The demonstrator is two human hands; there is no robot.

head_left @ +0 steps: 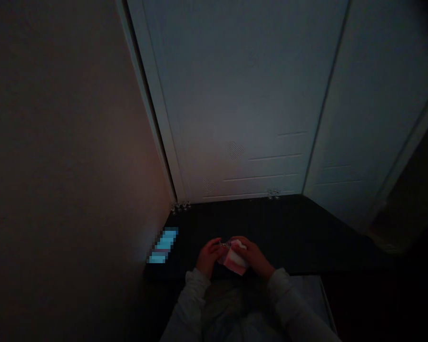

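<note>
In the dim light at the table's near edge, a small pink-and-white packet (pixel 235 261) is held between my hands. My right hand (pixel 252 256) is closed around its right side, with the thumb lying over the white face. Fingers of my left hand (pixel 209 255) are bent in at the packet's left end, pinching there. A small shiny bit shows between the fingertips of both hands, too dark to make out. The packet's underside is hidden.
The black tabletop (pixel 271 228) meets white panels (pixel 242 95) behind and a wall (pixel 74 166) at left. Several small clear pieces (pixel 181 207) stand in the back left corner, others (pixel 273 194) along the back edge. A lit, blurred-out screen (pixel 164 246) lies at left.
</note>
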